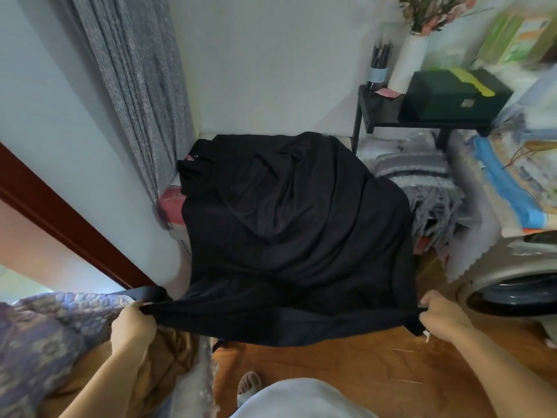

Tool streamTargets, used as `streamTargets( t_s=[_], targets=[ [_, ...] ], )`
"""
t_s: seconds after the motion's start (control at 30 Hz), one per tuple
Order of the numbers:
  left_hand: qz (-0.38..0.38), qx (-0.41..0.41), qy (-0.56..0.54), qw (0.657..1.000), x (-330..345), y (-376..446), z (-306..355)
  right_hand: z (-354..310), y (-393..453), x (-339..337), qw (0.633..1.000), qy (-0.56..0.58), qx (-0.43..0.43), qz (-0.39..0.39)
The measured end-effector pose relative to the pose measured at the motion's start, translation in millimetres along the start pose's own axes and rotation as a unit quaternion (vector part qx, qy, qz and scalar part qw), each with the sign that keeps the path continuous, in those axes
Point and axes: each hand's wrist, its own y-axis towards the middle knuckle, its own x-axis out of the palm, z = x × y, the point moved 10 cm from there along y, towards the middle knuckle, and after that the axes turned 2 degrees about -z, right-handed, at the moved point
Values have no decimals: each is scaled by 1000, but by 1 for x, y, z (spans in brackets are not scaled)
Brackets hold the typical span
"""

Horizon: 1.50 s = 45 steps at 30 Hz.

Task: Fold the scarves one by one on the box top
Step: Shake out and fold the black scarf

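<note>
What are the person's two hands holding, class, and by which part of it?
Both hold the large black fabric scarf by its near edge: the left hand grips the near left corner, the right hand pinches the near right corner, stretching that edge between them.

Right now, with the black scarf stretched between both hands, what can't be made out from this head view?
- Box top: draped by the large black fabric scarf; only a pink corner shows.
- Fingertips of the left hand and right hand: buried in the scarf corners.
- Grey striped fringed scarf: partly behind the black one.
- Items at the right edge: blurred, cut off.
</note>
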Motion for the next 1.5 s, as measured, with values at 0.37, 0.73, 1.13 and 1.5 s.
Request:
streamTargets(
  t_s=[0.37,0.73,1.13,1.5],
  targets=[
    [98,-168,-332,923,34,-39,-42,77,-25,34,936,224,255,93],
    [31,234,-127,963,42,-142,91,-36,-84,-14,885,353,-38,301],
    [-188,224,-298,908,66,-231,171,-130,-118,11,722,688,14,69],
    [-300,133,-508,796,72,-247,214,-195,-173,-78,816,395,-337,253]
  ],
)
